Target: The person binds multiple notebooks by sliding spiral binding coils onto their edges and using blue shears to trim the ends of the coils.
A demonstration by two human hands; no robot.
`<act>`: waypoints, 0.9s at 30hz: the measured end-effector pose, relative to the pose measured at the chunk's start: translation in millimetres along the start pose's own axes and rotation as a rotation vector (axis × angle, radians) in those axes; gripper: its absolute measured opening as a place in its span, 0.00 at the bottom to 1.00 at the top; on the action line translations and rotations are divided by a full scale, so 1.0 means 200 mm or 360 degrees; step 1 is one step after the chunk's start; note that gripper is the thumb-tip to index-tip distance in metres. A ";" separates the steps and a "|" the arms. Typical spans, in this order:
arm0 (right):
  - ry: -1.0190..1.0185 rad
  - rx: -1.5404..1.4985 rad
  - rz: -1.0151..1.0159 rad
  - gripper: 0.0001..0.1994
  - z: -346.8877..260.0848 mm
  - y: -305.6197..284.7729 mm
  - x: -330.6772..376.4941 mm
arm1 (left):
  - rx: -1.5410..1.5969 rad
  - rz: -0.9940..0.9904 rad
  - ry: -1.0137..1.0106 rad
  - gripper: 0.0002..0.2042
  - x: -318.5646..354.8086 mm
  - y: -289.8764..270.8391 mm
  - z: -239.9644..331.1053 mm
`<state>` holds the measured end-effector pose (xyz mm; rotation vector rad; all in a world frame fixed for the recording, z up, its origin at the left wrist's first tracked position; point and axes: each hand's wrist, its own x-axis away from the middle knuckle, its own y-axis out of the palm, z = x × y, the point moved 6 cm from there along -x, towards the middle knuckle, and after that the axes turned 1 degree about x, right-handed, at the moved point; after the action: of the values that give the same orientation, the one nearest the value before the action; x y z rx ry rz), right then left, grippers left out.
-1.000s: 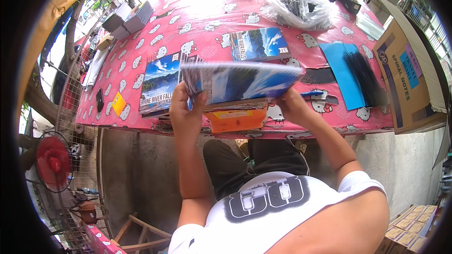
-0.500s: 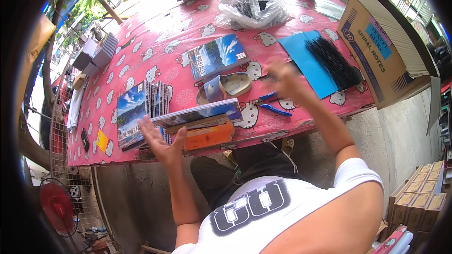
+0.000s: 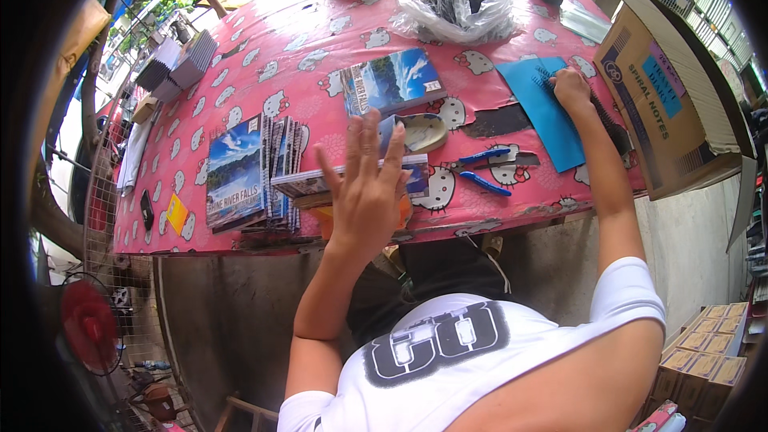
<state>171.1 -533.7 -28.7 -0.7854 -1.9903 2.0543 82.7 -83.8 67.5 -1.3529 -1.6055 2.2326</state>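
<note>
My left hand is open, fingers spread, in front of a notebook that lies on an orange block; the hand hides much of both, and I cannot tell how firmly it touches. Farther right, my right hand is closed in a pinch on a black spiral binding coil among the pile of coils on a blue sheet. Blue-handled pliers lie between my hands. Left of my left hand are stacked notebooks with a waterfall cover.
Another notebook pile and a small oval dish lie beyond my left hand. A clear plastic bag holds dark items at the back. An open cardboard box stands right; a red fan is lower left.
My right hand has moved right and closed at the coils. My left hand has shifted right, from the notebook's left end to before its middle. The view has tilted slightly.
</note>
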 end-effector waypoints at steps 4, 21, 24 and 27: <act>-0.0232 -0.0012 0.0283 0.11 -0.08 -0.09 0.04 | 0.0462 -0.0022 -0.0065 0.18 -0.03 0.04 -0.05; -0.1464 -0.1584 -0.0378 0.14 -1.04 -0.78 1.05 | 0.0641 0.0403 0.0095 0.10 0.21 -0.04 0.00; -0.1539 -0.1586 -0.0455 0.13 -1.07 -0.77 1.05 | 0.0669 0.0385 0.0113 0.10 0.21 -0.03 -0.01; -0.1626 -0.1607 -0.0429 0.13 -1.08 -0.77 1.05 | 0.0684 0.0391 0.0123 0.10 0.20 -0.04 -0.01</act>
<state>61.4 -230.5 75.4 0.6479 -3.4455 1.2321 56.7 -58.2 48.6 -1.5435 -0.8985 2.4308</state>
